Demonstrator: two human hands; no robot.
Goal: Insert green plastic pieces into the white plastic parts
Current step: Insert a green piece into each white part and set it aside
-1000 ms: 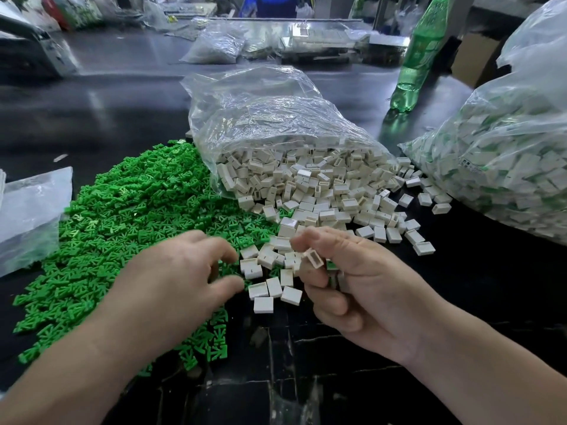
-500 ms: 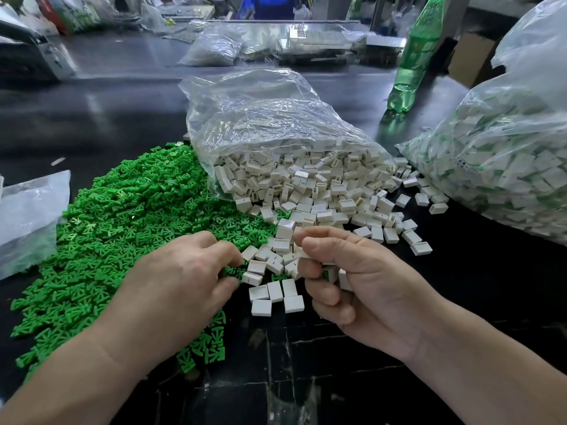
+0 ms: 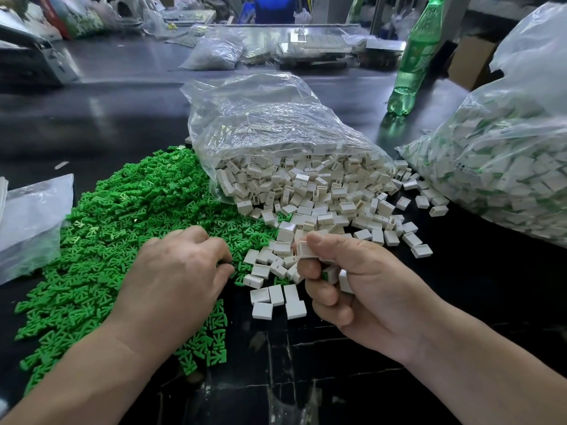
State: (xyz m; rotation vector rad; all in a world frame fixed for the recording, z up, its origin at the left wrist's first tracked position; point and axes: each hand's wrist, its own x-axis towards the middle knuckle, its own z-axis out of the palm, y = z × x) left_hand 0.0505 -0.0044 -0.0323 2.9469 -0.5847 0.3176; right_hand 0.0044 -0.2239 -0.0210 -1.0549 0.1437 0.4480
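Note:
A wide heap of green plastic pieces (image 3: 122,216) covers the dark table on the left. White plastic parts (image 3: 310,191) spill from an open clear bag (image 3: 270,124) in the middle. My left hand (image 3: 178,277) lies palm down on the right edge of the green heap, fingers curled into the pieces; what the fingertips hold is hidden. My right hand (image 3: 352,280) pinches one white part (image 3: 305,249) between thumb and forefinger and cups a few more white parts (image 3: 336,276) in its curled fingers, one showing green.
A large clear bag (image 3: 506,167) of white parts with green inserts fills the right side. A green bottle (image 3: 414,59) stands behind it. A flat plastic bag (image 3: 27,222) lies at the left edge. More bags and clutter sit along the table's far side.
My left hand has slid forward onto the green heap and curled its fingers into it. My right hand has turned the white part at its fingertips and stayed in place.

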